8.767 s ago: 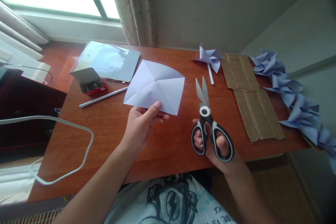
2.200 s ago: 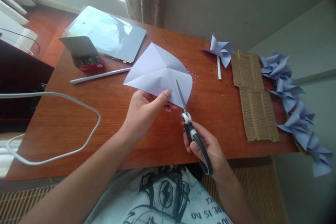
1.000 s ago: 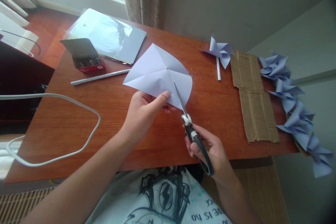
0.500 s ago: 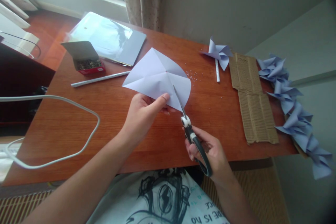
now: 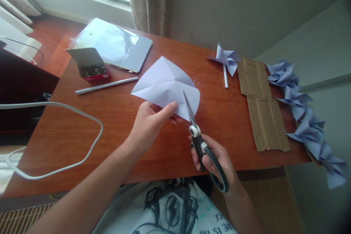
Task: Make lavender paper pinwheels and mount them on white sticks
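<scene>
A creased, pale lilac sheet of paper (image 5: 160, 80) is pinched at its near edge by my left hand (image 5: 152, 122), thumb on top and fingers underneath. My right hand (image 5: 216, 153) grips a pair of scissors (image 5: 195, 131) by its black-and-grey handles. The upper blade lies over the paper's near right corner, pointing toward the creased centre; the lower blade is mostly hidden beneath the sheet. The handles are spread somewhat apart. Tiny bits (image 5: 201, 81) are scattered on the table just beyond the paper.
At left are an open red box (image 5: 95, 73) of small metal pieces, a white paper stick (image 5: 106, 85), a plastic-covered folder (image 5: 115, 44) and a white cable (image 5: 102, 128). At right lie a pinwheel (image 5: 226, 58), corrugated cardboard (image 5: 265, 117) and several more paper pinwheels (image 5: 309, 124).
The scissor handles have spread apart and the blades have opened wider at the paper's corner. My left hand keeps its pinch on the sheet. The whole view has shifted slightly.
</scene>
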Motion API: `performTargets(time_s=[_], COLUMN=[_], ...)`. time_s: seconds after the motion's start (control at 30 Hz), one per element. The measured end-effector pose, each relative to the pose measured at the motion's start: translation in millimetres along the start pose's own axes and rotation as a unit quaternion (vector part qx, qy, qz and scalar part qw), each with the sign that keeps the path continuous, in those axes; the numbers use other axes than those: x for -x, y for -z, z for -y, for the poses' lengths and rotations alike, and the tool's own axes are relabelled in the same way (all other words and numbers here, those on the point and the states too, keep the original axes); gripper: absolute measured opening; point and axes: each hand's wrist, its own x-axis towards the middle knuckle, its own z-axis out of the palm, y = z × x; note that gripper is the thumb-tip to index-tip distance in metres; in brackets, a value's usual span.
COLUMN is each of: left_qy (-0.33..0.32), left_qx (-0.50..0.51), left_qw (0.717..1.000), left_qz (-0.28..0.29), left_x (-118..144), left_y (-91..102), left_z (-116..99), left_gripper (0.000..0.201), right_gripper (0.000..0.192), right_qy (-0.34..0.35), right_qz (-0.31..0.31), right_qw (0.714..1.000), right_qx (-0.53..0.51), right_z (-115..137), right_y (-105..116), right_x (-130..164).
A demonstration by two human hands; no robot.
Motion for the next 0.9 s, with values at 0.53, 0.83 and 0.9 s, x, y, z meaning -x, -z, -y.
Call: performTargets(time_s=[0.53,0.83,0.9], left_qy=[0.015,0.019,0.019], left_qx=[-0.043,-0.049,-0.049], left_qw=[0.997,0.997,0.997], left_qz=[0.054,0.063,0.062], left_x=[3.2,4.7,4.6], left_y=[0.2,-1.6,-1.9], left_z=[2.4,-0.1,-0.5], left_gripper=[0.024,0.024,0.024], right_gripper=[0.062,0.056,0.056], right_qy=[0.032,0.048,0.052], right_qz=[-0.022,-0.028,-0.023], right_qw=[0.999,0.998,0.998], right_qx=[-0.012,-0.014,-0.007], right_z=[-1.4,-7.7,-9.1], right_y=[-6.2,-4.6,-2.6], right_x=[-7.0,-8.0,-8.9])
